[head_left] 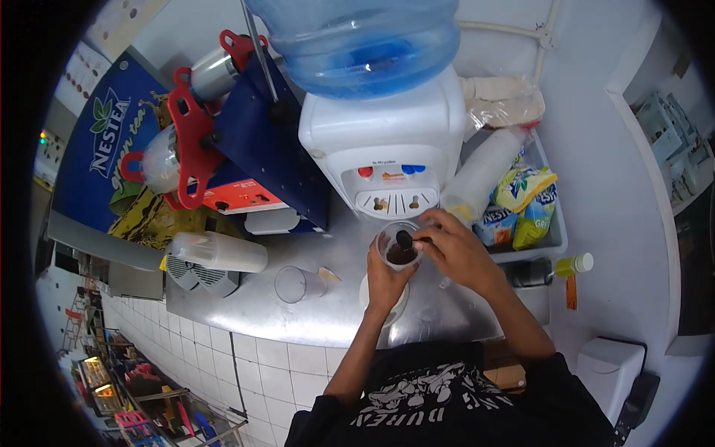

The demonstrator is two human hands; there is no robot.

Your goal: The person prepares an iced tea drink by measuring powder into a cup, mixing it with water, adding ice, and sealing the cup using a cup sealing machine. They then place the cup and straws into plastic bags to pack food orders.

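Observation:
A clear plastic cup (390, 237) with something dark brown at its bottom is held in my left hand (386, 281), fingers wrapped round its side. Over the cup's mouth, my right hand (456, 249) pinches a small dark spoon (404, 239), whose bowl is inside the cup. Beneath my left hand a round white lid or container (392, 309) rests on the steel counter (342, 298), partly hidden. Just beyond the cup stands the white water dispenser (380, 127) with its drip tray.
An empty clear cup (291, 284) and a stack of cups (220, 251) are to the left, near a juice dispenser (261, 149). On the right, a grey bin (560, 223) holds tea packets (535, 216) and cup sleeves, beside a dark bottle (530, 273).

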